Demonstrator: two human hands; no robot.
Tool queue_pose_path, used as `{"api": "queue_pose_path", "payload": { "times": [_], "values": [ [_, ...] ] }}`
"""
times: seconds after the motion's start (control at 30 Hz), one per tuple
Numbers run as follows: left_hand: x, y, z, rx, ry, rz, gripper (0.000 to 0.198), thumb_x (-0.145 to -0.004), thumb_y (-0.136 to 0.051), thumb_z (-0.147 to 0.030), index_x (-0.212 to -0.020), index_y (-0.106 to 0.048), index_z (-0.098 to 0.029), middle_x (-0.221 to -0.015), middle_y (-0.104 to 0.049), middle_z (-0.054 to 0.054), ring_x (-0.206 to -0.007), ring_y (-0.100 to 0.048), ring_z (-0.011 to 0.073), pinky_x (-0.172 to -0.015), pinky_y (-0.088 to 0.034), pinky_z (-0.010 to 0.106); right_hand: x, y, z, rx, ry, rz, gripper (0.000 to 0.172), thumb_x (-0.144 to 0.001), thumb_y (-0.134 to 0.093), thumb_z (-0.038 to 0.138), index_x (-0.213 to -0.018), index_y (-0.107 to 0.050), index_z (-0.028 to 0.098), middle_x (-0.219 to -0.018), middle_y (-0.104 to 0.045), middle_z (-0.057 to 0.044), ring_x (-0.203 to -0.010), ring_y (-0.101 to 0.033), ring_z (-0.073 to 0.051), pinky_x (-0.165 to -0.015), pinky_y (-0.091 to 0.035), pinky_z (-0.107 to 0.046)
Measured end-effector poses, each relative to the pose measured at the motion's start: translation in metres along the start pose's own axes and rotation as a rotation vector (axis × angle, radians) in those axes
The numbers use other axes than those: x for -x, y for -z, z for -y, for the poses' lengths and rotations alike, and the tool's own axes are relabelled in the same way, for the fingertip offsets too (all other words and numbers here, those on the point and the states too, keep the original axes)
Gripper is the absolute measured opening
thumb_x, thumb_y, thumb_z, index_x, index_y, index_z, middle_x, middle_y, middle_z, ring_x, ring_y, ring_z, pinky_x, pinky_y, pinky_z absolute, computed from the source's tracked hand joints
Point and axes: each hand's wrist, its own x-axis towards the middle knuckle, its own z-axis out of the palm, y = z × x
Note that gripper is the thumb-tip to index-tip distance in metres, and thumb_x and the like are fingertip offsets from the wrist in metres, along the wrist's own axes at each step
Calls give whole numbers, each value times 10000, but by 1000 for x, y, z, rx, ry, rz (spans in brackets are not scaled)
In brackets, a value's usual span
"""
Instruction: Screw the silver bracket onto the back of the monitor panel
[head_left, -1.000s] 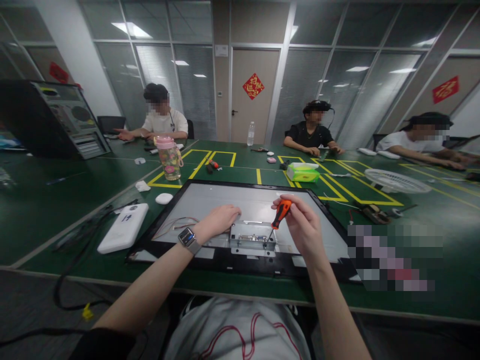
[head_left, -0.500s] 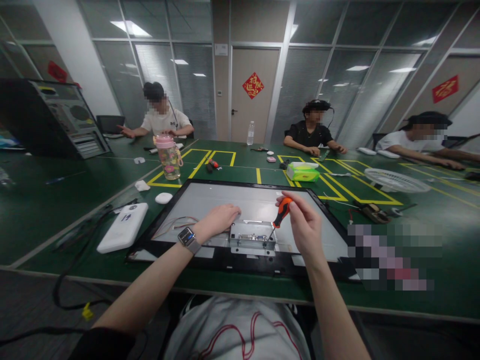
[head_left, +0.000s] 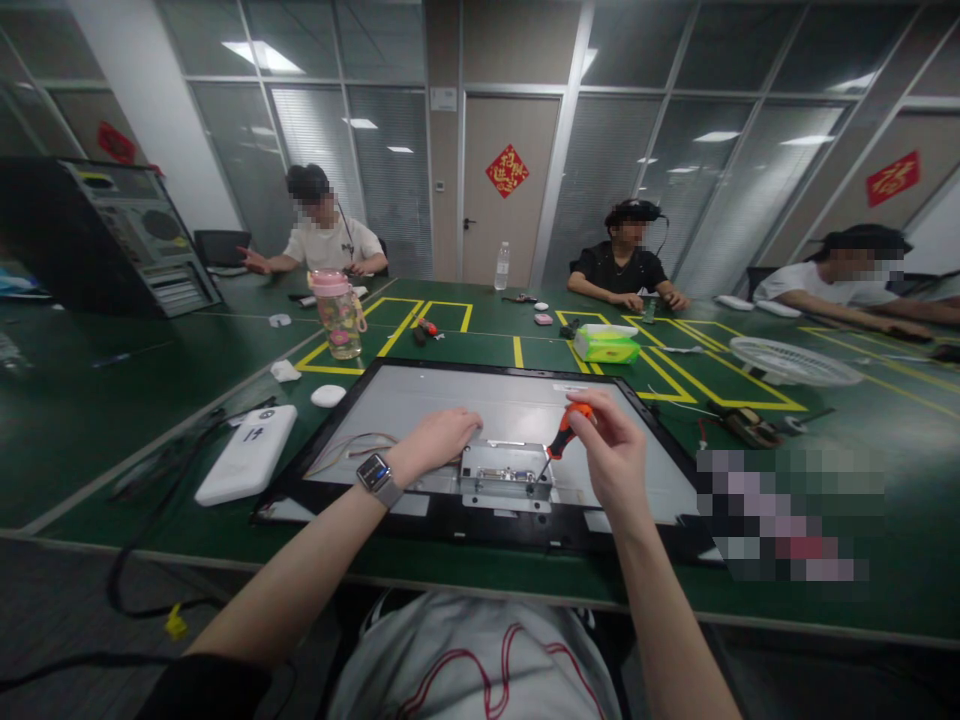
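My right hand (head_left: 616,440) grips the orange-and-black handle of a screwdriver (head_left: 564,432). Its shaft slants down to the left, with the tip at the right end of a metal bracket box (head_left: 480,464) that has connectors along its front. The box sits on the back of a flat display panel (head_left: 405,390) with a black frame, lying on the table. My left hand (head_left: 442,437) rests flat on the panel just left of the box, fingers stretched out. Thin wires (head_left: 341,450) run across the panel beside my left wrist.
Left of the panel lie a white power bank (head_left: 247,455), a white oval case (head_left: 328,396) and black cables (head_left: 161,510). A pink-lidded bottle (head_left: 339,315), a green tissue pack (head_left: 606,344) and a white fan grille (head_left: 795,360) stand beyond. Several people sit across the green table (head_left: 465,580).
My right fingers have shifted and loosened slightly around the screwdriver handle, which has turned a little. The tip stays at the box. My left hand has not moved.
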Motion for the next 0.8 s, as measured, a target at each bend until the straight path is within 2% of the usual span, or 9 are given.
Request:
{"api": "queue_pose_path", "payload": {
  "times": [0.1,0.23,0.33,0.43,0.67,0.8],
  "values": [
    [1,1,-1,0,-3,-8,359,-990,-323,-229,-1131,-648,-174,-1059,-697,102,-977,-663,211,-870,-496,308,1,1,1,-13,-49,17,131,-879,-657,283,-976,-744,274,-888,-634,-14,-837,-597,-163,-744,-473,-289],
    [1,1,-1,3,-6,-21,360,-987,-326,-227,-1133,-651,-177,-1058,-700,101,-976,-665,213,-869,-498,308,3,0,2,-178,-153,104,234,-951,-551,345,-1117,-703,280,-963,-694,-43,-878,-654,-202,-837,-500,-375],
    [1,0,0,4,-10,-22,351,-986,-336,-227,-1133,-651,-179,-1047,-703,99,-970,-665,209,-864,-499,301,3,0,1,-193,-127,112,203,-926,-586,368,-1037,-723,266,-964,-682,-49,-921,-647,-217,-853,-505,-380],
    [0,0,0,5,-6,-17,346,-989,-338,-226,-1131,-649,-180,-1057,-700,99,-975,-665,210,-870,-496,305,3,2,-1,-149,-104,90,131,-856,-688,355,-941,-735,266,-958,-654,-35,-899,-632,-200,-796,-516,-334],
    [0,-1,1,15,-11,-12,339,-992,-343,-222,-1133,-649,-179,-1068,-695,101,-985,-663,210,-887,-490,307,2,-1,5,-300,-164,175,213,-935,-576,354,-1072,-709,260,-904,-702,-51,-837,-657,-203,-758,-528,-359],
    [0,-1,1,15,-17,-14,342,-993,-343,-225,-1135,-649,-175,-1061,-696,102,-982,-663,207,-883,-493,304,2,-3,7,-284,-190,176,226,-917,-589,363,-1072,-708,250,-968,-709,-67,-923,-661,-231,-838,-521,-398]
  ]
}}
